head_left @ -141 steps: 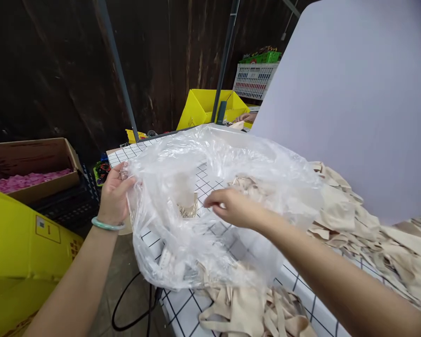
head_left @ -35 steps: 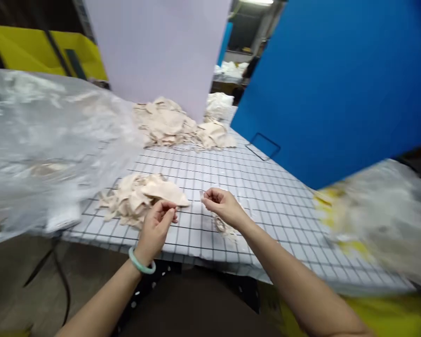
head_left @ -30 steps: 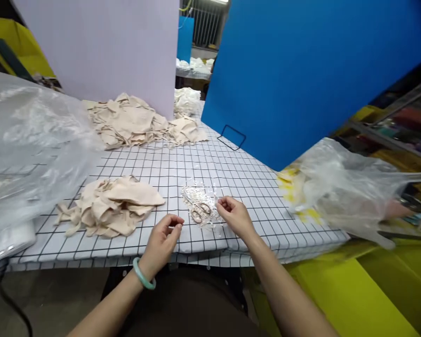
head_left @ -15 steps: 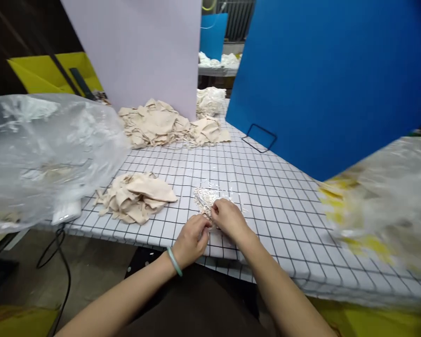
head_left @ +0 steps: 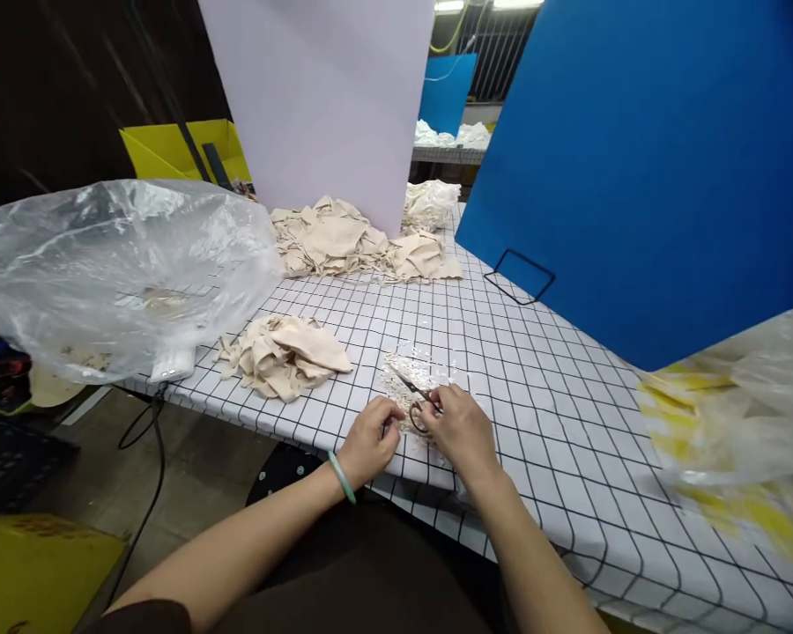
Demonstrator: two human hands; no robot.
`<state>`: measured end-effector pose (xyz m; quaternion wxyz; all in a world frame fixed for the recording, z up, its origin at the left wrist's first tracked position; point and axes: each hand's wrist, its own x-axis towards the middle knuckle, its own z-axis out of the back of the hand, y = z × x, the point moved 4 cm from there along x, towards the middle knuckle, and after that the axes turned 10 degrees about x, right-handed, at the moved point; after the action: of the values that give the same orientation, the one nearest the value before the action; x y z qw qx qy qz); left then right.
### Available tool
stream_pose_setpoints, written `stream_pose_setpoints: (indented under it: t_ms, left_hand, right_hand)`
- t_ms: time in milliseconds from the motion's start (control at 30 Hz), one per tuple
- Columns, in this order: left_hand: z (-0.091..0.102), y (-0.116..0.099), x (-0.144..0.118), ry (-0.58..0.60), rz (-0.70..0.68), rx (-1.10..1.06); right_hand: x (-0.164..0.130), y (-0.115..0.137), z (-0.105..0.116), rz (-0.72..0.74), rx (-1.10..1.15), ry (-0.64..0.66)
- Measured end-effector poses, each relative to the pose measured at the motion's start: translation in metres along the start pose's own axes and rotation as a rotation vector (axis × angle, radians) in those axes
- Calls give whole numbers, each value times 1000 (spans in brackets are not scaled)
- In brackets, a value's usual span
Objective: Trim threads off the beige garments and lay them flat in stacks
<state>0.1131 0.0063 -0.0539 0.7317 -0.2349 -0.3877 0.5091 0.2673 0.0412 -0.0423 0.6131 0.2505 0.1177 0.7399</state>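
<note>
A: Head view. Right hand (head_left: 461, 429) lies on the scissors (head_left: 415, 398) at the near edge of the gridded table (head_left: 555, 387); fingers curled about the loop handles, blades pointing away and to the left. Whether a finger is through a loop, cannot tell.

B: Left hand?

A: Left hand (head_left: 370, 445) just beside the handles, fingers curled, tips pinched near the same spot. What it pinches is too small to make out.

B: Scissors sit where, exactly?

A: On a small heap of white trimmings (head_left: 415, 368), right of the small cloth pile (head_left: 289, 354). Larger cloth pile (head_left: 344, 238) well beyond, against the pale board (head_left: 323, 97). Clear plastic bag (head_left: 112, 264) at far left, blue board (head_left: 641, 150) at right.

B: Handling judgement?

A: Scissors look small, metal, stiff, light; blades thin and pointed, so take hold at the loops, not the blades. Trimmings are loose and featherlight and will likely scatter if brushed. Cloth pieces look soft and limp; a pinch at an edge should lift one.
</note>
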Motion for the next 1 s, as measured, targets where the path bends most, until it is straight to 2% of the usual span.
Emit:
stream_pose_setpoints:
  t_ms: [167, 267, 333, 400, 533, 600, 667, 733, 800, 900, 967, 1000]
  left_hand:
    - [21, -15, -3, -124, -222, 239]
    - [45, -5, -8, -166, -259, 448]
    - [62, 10, -12, -168, -247, 583]
    - [75, 27, -11, -126, -230, 683]
    - [87, 56, 0, 63, -235, 753]
    - [90, 66, 5, 150, -254, 758]
    - [94, 74, 7, 208, -271, 757]
    - [98, 81, 5, 235, -290, 755]
    - [101, 89, 3, 244, -294, 754]
    - [106, 107, 7, 264, -260, 750]
    - [114, 122, 17, 284, -214, 724]
    - [121, 129, 23, 290, -183, 707]
  right_hand:
    - [-11, -25, -1, 32, 9, 44]
    - [-1, -18, -2, 113, 105, 0]
    - [16, 7, -7, 173, 124, -32]
    - [42, 46, -20, 245, 139, 14]
    - [110, 124, -68, 365, 246, 309]
    - [141, 144, -88, 379, 248, 448]
    - [164, 151, -94, 389, 248, 545]
    - [180, 154, -82, 401, 270, 591]
    - [193, 161, -57, 387, 396, 605]
    - [213, 187, -11, 326, 827, 624]
    - [226, 210, 19, 373, 1076, 509]
    - [231, 221, 34, 419, 1175, 391]
